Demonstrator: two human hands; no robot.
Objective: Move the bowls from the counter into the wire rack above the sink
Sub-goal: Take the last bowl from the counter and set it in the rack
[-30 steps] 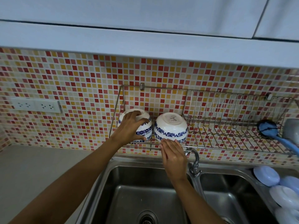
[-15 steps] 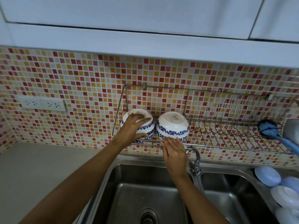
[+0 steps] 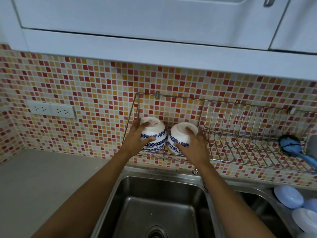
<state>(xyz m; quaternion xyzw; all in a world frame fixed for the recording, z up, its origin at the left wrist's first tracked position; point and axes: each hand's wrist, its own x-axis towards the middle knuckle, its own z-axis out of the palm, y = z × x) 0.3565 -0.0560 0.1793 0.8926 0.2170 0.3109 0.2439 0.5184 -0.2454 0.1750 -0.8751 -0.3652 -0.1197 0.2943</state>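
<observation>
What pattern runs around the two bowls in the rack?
A blue floral band on white bowls, clearest in the head view.

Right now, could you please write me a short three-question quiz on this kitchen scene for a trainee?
1. True or false: both bowls sit upside down in the wire rack.
2. Which hand rests on the left bowl? A) left hand B) right hand
3. Fill in: the blue brush lies at the rack's ____ end.

Key: 1 true; 2 A; 3 right. The right hand covers the right bowl.
</observation>
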